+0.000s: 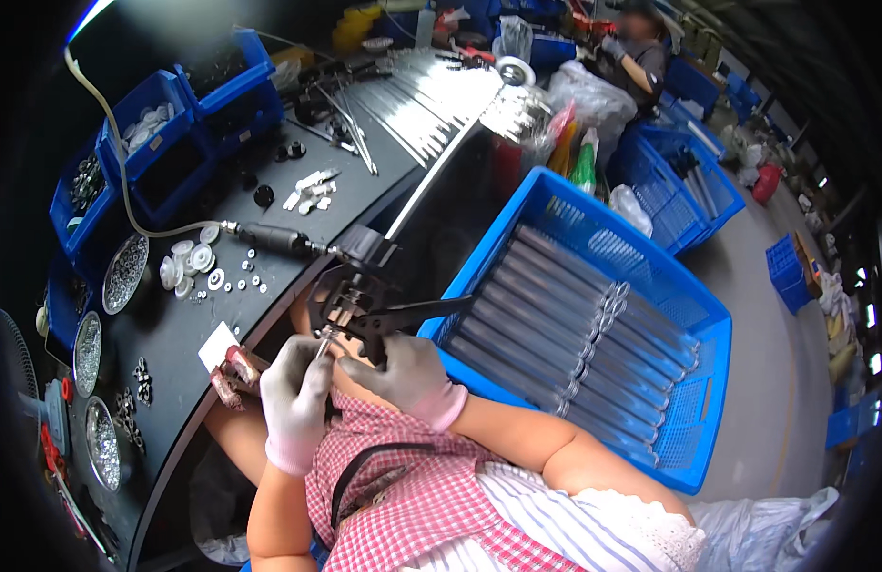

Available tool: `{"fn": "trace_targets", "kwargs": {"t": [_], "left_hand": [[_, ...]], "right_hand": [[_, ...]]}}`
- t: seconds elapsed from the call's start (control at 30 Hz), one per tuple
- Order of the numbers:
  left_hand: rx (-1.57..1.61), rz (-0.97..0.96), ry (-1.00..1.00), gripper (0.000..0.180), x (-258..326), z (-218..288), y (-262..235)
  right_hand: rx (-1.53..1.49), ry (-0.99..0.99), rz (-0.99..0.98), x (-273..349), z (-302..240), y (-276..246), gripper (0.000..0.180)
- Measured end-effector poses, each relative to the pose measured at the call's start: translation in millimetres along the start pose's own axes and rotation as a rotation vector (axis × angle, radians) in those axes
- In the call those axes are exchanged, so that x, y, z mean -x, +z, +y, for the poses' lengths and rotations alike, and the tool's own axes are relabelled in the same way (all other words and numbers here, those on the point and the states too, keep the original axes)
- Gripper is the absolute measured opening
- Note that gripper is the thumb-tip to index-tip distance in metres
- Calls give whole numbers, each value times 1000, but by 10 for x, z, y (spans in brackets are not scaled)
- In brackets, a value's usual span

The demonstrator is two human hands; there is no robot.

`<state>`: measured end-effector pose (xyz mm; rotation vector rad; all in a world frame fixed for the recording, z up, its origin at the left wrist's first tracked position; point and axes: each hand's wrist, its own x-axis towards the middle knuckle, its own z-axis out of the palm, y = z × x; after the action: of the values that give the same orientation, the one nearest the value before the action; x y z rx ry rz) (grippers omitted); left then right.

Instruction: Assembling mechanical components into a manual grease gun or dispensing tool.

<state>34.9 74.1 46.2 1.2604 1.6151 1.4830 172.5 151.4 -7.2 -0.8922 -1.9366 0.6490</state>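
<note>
Both hands wear grey-white gloves with pink cuffs and meet at a black clamp-like fixture [364, 250] on the bench's edge. In a pinch, my left hand [298, 389] holds a small, thin metal piece [324, 345] just below the fixture's jaws. My right hand [414, 377] is closed beside it, against the fixture's lower black part; what its fingers grip is hidden. A black lever [426, 310] sticks out to the right above that hand. From the fixture a long silver rod [431, 191] runs up and away, ending near a round white-rimmed disc [514, 71].
On my right stands a blue crate [546, 186] with rows of clear tubes [593, 334]. The dark bench [212, 319] carries white discs [188, 262], metal bowls [102, 443], blue bins [155, 129], a pneumatic tool [269, 238] and silver rods [412, 105]. A person [639, 62] works far right.
</note>
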Motion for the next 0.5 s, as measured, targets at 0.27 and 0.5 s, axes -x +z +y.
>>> {"fn": "trace_targets", "kwargs": {"t": [0.27,0.5], "left_hand": [[329,-32,-349,25,130,-448,-101],[457,14,3,37,794,-666,-712]], "right_hand": [[-166,-49,-635,216,436,-424,40],[945,478,67,945,3041,-2431,36]]}}
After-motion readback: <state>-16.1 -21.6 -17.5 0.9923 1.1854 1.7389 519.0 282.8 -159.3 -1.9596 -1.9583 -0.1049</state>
